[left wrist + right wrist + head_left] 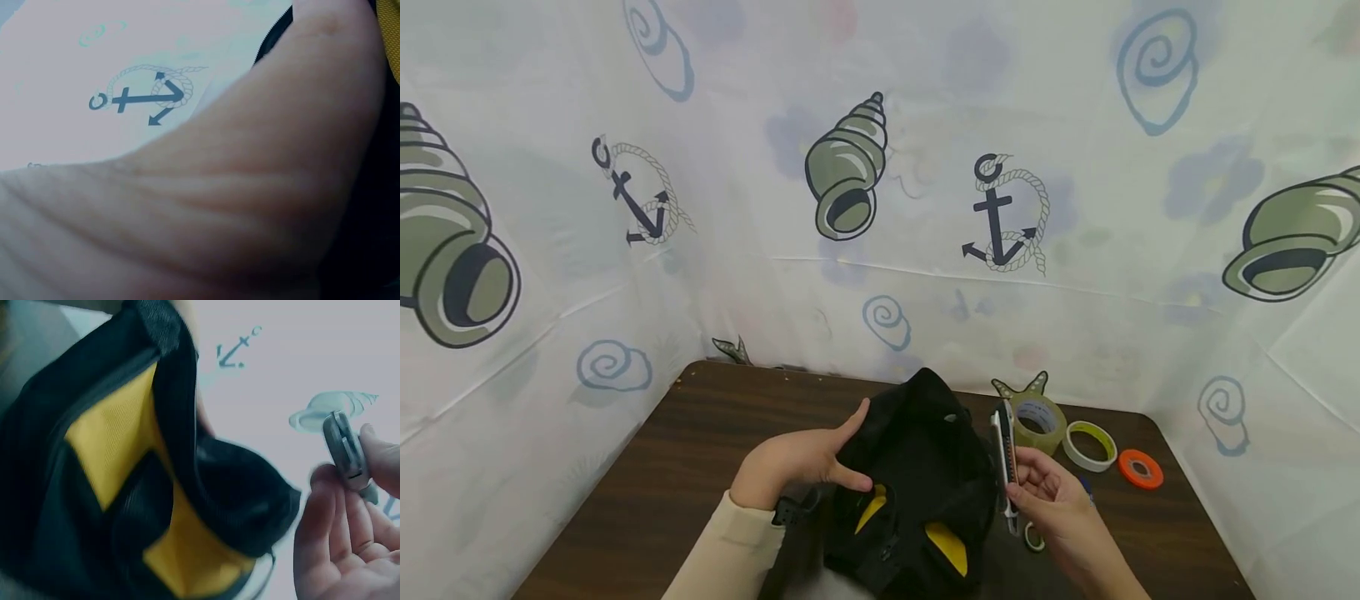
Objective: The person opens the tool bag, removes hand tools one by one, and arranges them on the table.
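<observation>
A black bag (917,533) with yellow lining stands upright with its mouth open. My left hand (805,458) holds the bag at its left side, thumb (852,479) across the front edge and index finger up along the wall; the other fingers are hidden. In the left wrist view that hand (262,175) fills much of the picture beside the zip edge. To the right of the bag, my right hand (1048,500) pinches a slim white-and-dark object (1004,467) between thumb and fingers. The right wrist view shows its grey, slotted end (345,450); its exact kind I cannot tell.
A wide roll of clear tape (1051,437), a white-and-yellow tape roll (1088,467) and an orange tape roll (1141,469) lie along the table's right side. A small ring-shaped roll (1034,537) sits below the right hand. Printed curtains surround the brown table (700,467).
</observation>
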{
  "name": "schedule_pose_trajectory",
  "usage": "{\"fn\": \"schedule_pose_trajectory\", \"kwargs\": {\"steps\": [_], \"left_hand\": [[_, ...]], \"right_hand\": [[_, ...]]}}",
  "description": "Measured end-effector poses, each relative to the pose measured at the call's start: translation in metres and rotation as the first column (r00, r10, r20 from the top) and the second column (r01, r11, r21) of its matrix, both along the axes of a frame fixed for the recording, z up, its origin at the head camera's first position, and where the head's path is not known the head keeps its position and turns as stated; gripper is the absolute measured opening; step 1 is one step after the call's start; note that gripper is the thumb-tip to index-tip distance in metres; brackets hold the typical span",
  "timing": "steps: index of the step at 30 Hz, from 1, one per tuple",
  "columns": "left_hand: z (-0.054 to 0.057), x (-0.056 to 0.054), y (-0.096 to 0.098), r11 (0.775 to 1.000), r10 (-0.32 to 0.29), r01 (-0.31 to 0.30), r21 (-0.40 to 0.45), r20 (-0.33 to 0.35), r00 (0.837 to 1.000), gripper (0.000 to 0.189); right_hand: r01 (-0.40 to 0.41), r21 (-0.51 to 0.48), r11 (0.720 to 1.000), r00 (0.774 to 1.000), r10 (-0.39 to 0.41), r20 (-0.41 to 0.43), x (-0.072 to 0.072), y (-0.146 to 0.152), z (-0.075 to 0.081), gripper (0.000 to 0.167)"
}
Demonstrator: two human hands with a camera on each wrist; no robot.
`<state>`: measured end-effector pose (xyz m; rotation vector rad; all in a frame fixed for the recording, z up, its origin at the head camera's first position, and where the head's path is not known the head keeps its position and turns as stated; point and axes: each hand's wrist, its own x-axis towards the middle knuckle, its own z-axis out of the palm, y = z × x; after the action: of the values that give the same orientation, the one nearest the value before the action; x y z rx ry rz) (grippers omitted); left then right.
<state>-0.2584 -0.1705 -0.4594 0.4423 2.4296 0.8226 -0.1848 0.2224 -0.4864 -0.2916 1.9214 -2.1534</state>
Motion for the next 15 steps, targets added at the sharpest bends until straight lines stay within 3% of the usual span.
{"fn": "schedule_pose_trajectory", "kwargs": {"steps": [3, 7, 15], "left_hand": [[0.001, 0.000, 0.000, 1.000, 0.000, 0.000, 0.000, 0.008, 1.000, 0.127], [0.003, -0.001, 0.000, 1.000, -0.003, 0.003, 0.005, 0.012, 1.000, 0.127], [0.005, 0.000, 0.001, 1.000, 0.004, -0.004, 0.008, 0.030, 1.000, 0.126]], "right_hand": [[0.117, 0.101, 0.988, 0.992, -0.120, 0.028, 0.005, 0.014, -0.007, 0.046], [0.243, 0.211, 0.947, 0.957, -0.269, 0.106, 0.008, 0.033, -0.017, 0.047], [0.410, 0.356, 0.840, 0.846, -0.496, 0.195, 0.011, 0.085, -0.047, 0.059]]}}
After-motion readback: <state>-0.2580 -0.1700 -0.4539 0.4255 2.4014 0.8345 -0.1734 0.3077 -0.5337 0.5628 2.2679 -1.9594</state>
